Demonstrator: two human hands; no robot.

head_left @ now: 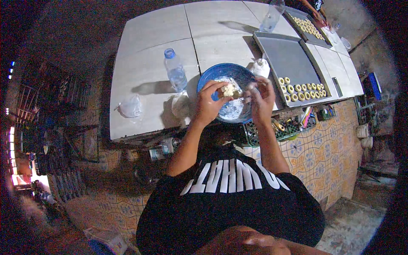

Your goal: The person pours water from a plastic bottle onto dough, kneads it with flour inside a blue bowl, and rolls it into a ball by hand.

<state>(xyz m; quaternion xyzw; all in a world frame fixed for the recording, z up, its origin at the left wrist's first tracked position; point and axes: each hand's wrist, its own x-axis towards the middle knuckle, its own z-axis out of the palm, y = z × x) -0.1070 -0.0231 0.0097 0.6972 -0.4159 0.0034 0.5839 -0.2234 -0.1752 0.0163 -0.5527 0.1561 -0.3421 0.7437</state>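
Note:
My left hand [207,102] is closed on a lump of pale, crumbly dough [229,90], held over a blue round bowl [216,70] with white powder [231,110] in it. My right hand [262,97], its fingertips whitened, is curled beside the lump at the bowl's right side; what, if anything, it holds is unclear. A metal tray [282,51] to the right carries several rings of pale dough [304,91] along its near end.
On the tiled table [153,36] are a clear bottle [174,70], white bags [129,107], [259,68] and another bottle [270,19]. A second tray of dough pieces [307,27] lies far right, beside another person's hand [318,17]. A crate [255,134] sits below the table edge.

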